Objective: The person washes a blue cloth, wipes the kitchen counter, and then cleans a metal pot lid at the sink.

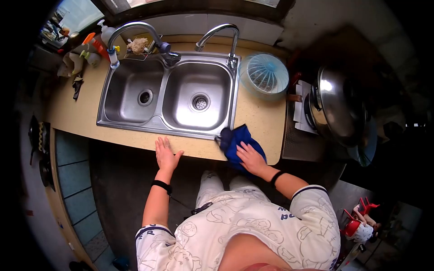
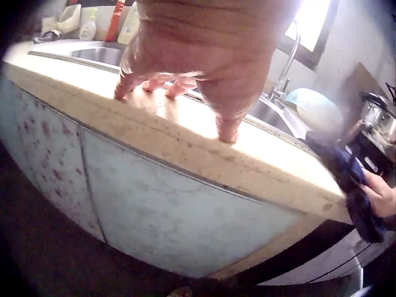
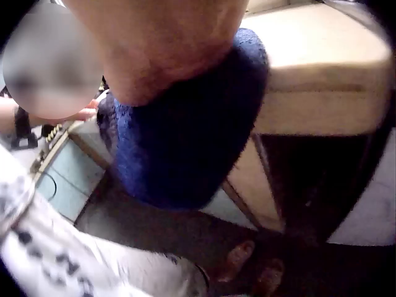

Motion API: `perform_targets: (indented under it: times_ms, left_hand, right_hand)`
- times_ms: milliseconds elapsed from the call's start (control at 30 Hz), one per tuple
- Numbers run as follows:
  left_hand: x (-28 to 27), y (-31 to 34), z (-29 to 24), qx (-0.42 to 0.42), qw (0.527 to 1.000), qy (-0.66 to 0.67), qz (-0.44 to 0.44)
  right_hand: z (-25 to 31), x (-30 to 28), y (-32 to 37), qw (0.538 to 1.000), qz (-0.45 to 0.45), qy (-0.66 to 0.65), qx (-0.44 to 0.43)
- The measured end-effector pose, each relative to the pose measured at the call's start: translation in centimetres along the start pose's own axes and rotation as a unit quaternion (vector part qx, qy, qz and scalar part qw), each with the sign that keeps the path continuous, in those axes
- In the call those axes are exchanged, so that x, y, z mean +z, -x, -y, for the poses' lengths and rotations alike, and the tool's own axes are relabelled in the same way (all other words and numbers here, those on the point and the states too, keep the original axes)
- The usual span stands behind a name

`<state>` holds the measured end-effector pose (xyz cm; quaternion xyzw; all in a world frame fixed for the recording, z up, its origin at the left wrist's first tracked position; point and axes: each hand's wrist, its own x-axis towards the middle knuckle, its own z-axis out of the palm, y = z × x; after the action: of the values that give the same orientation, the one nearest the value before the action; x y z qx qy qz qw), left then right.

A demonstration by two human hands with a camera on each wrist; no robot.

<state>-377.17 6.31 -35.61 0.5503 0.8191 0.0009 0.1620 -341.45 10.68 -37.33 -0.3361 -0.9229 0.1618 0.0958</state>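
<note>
Pressing flat-fingered, right hand (image 1: 251,158) pins cloth (image 1: 233,139) on counter (image 1: 262,119) edge; left hand (image 1: 166,153) rests spread. Cloth looks soft, light, limp: best bunched at its middle.

The beige countertop (image 1: 257,122) holds a steel double sink (image 1: 122,86), a blue cloth (image 1: 234,140), a pale blue strainer (image 1: 264,74) and bottles (image 1: 97,43)

The cloth (image 1: 235,141) was dark blue. The counter (image 1: 260,119) was sandy yellow. The sink (image 1: 126,83) was shiny silver. The basket (image 1: 247,80) was light blue. The shirt (image 1: 271,230) was white with drawn cartoons.
</note>
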Motion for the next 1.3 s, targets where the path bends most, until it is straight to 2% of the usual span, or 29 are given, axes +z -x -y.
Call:
perform_targets:
  times_ms: [33, 67, 133, 167, 200, 267, 367, 400, 500, 600, 733, 800, 867, 933, 1000, 1033, 1067, 1133, 1200, 1300]
  left_hand:
    - [0.0, 0.3, -0.5, -0.006, 1.000, 0.008, -0.014]
    - [0.3, 0.6, -1.0, -0.005, 1.000, 0.009, -0.017]
    - [0.8, 1.5, -2.5, 0.024, 0.999, 0.001, -0.035]
    - [0.7, 2.1, -3.7, 0.026, 0.999, 0.016, -0.017]
    - [1.2, 2.5, -4.4, 0.040, 0.999, 0.002, 0.023]
    - [1.6, 3.5, -6.0, 0.036, 0.999, -0.003, 0.001]
    - [2.9, 3.5, -5.8, 0.037, 0.999, 0.018, -0.024]
    - [2.9, 3.5, -5.8, 0.032, 0.999, 0.020, -0.029]
    - [2.7, 3.8, -5.6, 0.041, 0.999, 0.016, -0.032]
    - [2.7, 3.8, -5.6, 0.053, 0.997, 0.015, -0.051]
    - [2.0, 3.5, -5.1, 0.054, 0.998, 0.011, -0.028]
    - [2.0, 3.3, -4.4, 0.041, 0.999, 0.010, -0.022]
    - [2.0, 3.0, -4.0, 0.083, 0.996, -0.024, -0.025]
    - [1.9, 2.7, -3.5, 0.095, 0.995, -0.011, -0.039]
    - [1.8, 2.4, -2.2, 0.094, 0.991, 0.097, -0.023]
    - [1.5, 2.2, -1.4, 0.095, 0.978, 0.178, -0.045]
    - [1.1, 2.4, -0.7, 0.088, 0.979, 0.180, -0.046]
    - [-1.1, 2.9, 1.0, -0.017, 0.924, 0.368, -0.101]
    - [-1.4, 3.9, 4.0, -0.005, 0.937, 0.281, -0.209]
    - [-1.5, 6.0, 8.1, -0.071, 0.919, 0.337, -0.193]
  right_hand:
    - [-0.9, -0.7, 1.5, 0.998, 0.038, -0.018, -0.052]
    - [-2.4, -0.7, 2.6, 0.997, 0.069, -0.014, -0.029]
    - [-4.6, -2.4, 3.0, 0.998, 0.056, 0.025, 0.011]
    - [-5.3, -2.8, 2.6, 0.998, 0.047, 0.039, 0.035]
    - [-5.8, -3.3, 1.5, 0.996, 0.037, 0.054, 0.055]
    - [-7.5, -2.5, -1.1, 0.991, -0.034, 0.077, 0.106]
    - [-9.9, -0.2, -7.1, 0.971, -0.089, 0.075, 0.208]
    - [-8.9, -0.8, -9.1, 0.966, -0.117, 0.045, 0.226]
    - [-6.8, 0.3, -11.5, 0.976, -0.134, 0.009, 0.171]
    - [-3.4, 0.9, -8.1, 0.985, -0.139, -0.060, 0.079]
    - [0.1, -0.2, -1.2, 0.997, -0.018, -0.068, -0.020]
    - [0.5, -0.1, 0.2, 0.997, 0.022, -0.062, -0.048]
    - [0.7, 0.5, -0.3, 0.995, 0.041, -0.047, -0.079]
    - [1.7, 0.8, -3.1, 0.992, 0.054, -0.026, -0.108]
    - [4.3, 1.4, -6.4, 0.989, 0.092, -0.037, -0.110]
    - [5.7, 1.9, -8.7, 0.988, 0.098, -0.036, -0.114]
    - [7.0, 2.4, -11.2, 0.986, 0.101, -0.037, -0.130]
    - [10.1, 3.8, -16.5, 0.984, 0.087, -0.040, -0.151]
    - [12.7, 5.8, -21.8, 0.984, 0.049, -0.025, -0.170]
    - [16.8, 7.3, -29.6, 0.988, 0.024, 0.005, -0.154]
